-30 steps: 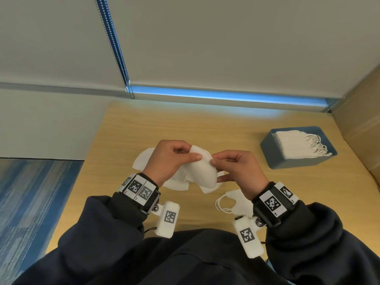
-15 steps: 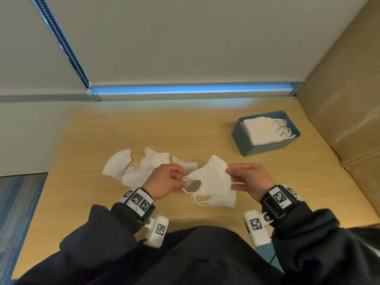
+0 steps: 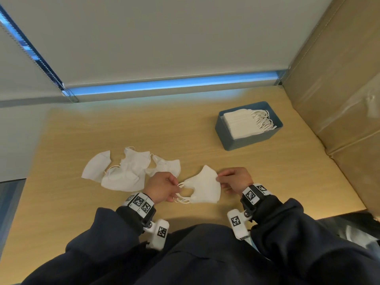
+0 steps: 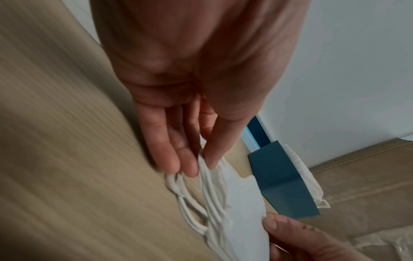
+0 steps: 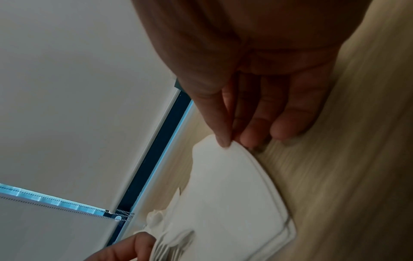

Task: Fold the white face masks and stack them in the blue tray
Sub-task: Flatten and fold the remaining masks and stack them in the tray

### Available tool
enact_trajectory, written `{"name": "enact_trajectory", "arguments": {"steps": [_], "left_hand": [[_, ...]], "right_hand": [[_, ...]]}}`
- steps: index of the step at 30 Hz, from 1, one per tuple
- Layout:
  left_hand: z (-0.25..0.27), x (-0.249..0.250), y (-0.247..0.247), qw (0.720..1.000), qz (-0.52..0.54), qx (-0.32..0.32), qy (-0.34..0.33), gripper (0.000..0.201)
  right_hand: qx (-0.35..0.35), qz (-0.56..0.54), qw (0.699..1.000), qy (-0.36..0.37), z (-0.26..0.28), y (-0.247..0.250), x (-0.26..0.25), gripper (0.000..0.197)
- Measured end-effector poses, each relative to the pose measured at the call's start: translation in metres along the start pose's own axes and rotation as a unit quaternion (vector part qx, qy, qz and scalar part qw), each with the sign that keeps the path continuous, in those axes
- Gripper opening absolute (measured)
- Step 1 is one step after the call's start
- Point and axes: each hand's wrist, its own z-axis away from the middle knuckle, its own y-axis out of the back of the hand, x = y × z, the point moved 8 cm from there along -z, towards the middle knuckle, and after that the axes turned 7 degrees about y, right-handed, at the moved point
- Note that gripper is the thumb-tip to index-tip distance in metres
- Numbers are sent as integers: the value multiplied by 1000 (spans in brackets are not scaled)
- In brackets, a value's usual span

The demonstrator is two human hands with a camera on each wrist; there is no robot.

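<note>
A folded white face mask [image 3: 203, 187] is held flat just above the wooden table between both hands. My left hand [image 3: 162, 187] pinches its strap end [image 4: 204, 159], ear loops [image 3: 182, 197] hanging below. My right hand [image 3: 234, 181] pinches the opposite folded edge [image 5: 225, 144] between thumb and fingers. The blue tray [image 3: 246, 140] stands at the far right with a stack of folded masks [image 3: 240, 124] inside, loops trailing to its right side. Several unfolded white masks [image 3: 127, 171] lie in a loose heap left of my left hand.
A brown cardboard wall [image 3: 339, 89] runs along the right edge of the table [image 3: 144, 130], close behind the tray. A grey blind with a blue-lit gap [image 3: 164, 85] borders the far edge. The table's left edge [image 3: 37, 147] drops to the floor.
The mask went from bunched in both hands to folded flat and lowered toward the table, right of the heap. The head view swung right, bringing the cardboard wall in.
</note>
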Motion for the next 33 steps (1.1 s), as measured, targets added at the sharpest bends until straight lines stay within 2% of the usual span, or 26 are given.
{"name": "enact_trajectory", "arguments": {"steps": [12,21,23,25,27,29,31,33], "left_hand": [[-1,-11,3,999,20,27,14,18],[4,-8,2,999,-44,31,-5,23],[3,-4,6,994,-91,50,-27,26],[6,6,10,981,-159,91,-71,28],[11,23,5,971,-181,98,-120,24],[16,42,-13,956,-226,64,-177,19],[19,54,-39,922,-323,24,-213,14],[15,54,-58,884,-416,1,-213,15]], "right_hand": [[-24,51,998,11,-5,-2,0,12],[-26,63,998,14,-7,-1,-1,16],[-25,63,997,22,-6,-1,-2,18],[-17,68,997,39,-4,-1,-6,18],[-17,77,994,70,-3,-4,-10,17],[-35,104,989,98,0,-11,-15,15],[-58,156,979,113,0,-22,-18,15],[-73,216,967,116,-4,-29,-19,20]]}}
